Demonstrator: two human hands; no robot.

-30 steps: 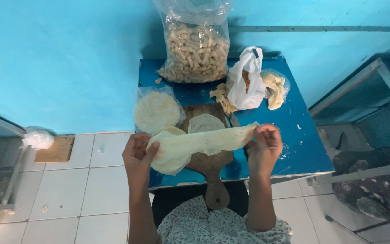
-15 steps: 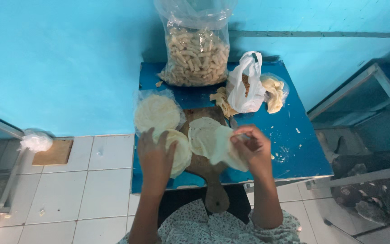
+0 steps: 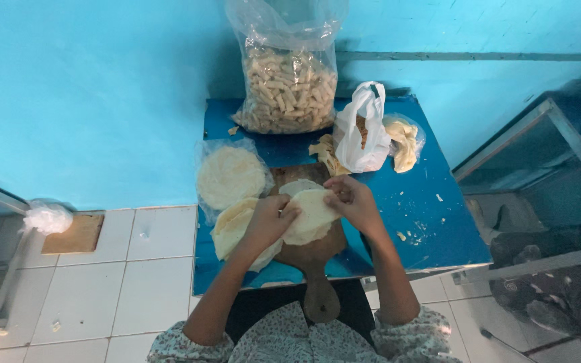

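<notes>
The person's left hand and right hand met over the wooden paddle board, and both pinched one pale round dough sheet between them. The sheet lay across the upper part of the board. The left hand's fingers curled down on the sheet's left edge, and the right hand's fingertips nipped its upper right edge, so the sheet sat directly between the two grips and partly under both. How tightly either hand closed could not be told, though each plainly had the sheet.

A second thin round peeked out just behind the held sheet, toward the far end of the board. Left of the board, and touching its edge, lay a stack of dough rounds, half under the left wrist. Farther left and behind the board sat another stack of rounds in clear plastic. Behind the board stood a large clear bag of pale stick-shaped pieces, and to the right of it a white plastic bag and a small clear bag of yellowish scraps. All rested on the blue table.
</notes>
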